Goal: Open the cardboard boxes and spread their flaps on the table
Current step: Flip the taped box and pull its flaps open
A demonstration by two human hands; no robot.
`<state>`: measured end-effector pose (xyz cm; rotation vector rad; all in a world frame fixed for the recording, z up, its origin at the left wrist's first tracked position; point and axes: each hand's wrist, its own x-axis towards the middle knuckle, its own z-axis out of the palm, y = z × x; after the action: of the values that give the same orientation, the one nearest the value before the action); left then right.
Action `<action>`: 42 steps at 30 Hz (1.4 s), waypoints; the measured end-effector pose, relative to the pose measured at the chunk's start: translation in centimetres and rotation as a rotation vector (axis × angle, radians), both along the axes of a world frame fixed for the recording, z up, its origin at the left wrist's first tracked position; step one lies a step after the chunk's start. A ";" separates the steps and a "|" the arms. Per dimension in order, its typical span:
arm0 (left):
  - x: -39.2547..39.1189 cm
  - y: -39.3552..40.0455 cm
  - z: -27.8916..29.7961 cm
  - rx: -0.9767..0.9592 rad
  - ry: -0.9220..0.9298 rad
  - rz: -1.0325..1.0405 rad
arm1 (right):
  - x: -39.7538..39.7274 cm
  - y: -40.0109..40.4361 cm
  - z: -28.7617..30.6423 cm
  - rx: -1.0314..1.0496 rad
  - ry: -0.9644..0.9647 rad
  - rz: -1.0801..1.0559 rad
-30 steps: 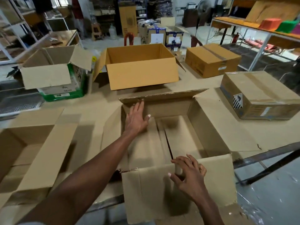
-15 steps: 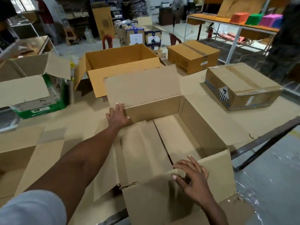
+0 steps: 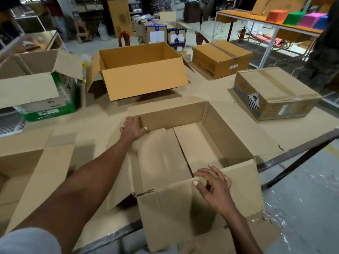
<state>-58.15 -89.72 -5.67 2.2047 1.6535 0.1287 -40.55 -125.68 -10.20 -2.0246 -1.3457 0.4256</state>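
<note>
open box (image 3: 143,77), taped boxes (image 3: 275,92) beyond

Packing warehouse – stacked cartons (image 3: 161,33) (taped), metal shelving (image 3: 266,39).
</note>
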 end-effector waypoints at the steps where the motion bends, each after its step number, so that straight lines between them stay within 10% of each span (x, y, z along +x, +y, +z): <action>1: -0.2 -1.5 -0.3 0.010 -0.032 0.020 | 0.5 0.1 0.2 0.012 0.022 0.012; 6: -3.1 -10.6 -1.8 0.021 -0.205 0.117 | 5.3 0.6 1.7 0.034 0.234 0.008; 15: -7.1 -23.6 -4.4 -0.032 -0.339 0.329 | 15.2 0.5 2.4 -0.258 -0.073 -0.275; 30: -5.6 -30.3 -5.2 0.031 -0.426 0.477 | 16.9 -2.1 2.5 -0.299 -0.091 -0.117; 42: 1.5 -35.3 -0.5 0.229 -0.593 0.205 | 15.2 -8.5 4.6 -0.030 0.240 -0.171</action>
<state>-56.68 -125.07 -6.21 1.8705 1.5577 0.9674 -25.38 -134.20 -5.55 -2.0208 -1.0191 0.5922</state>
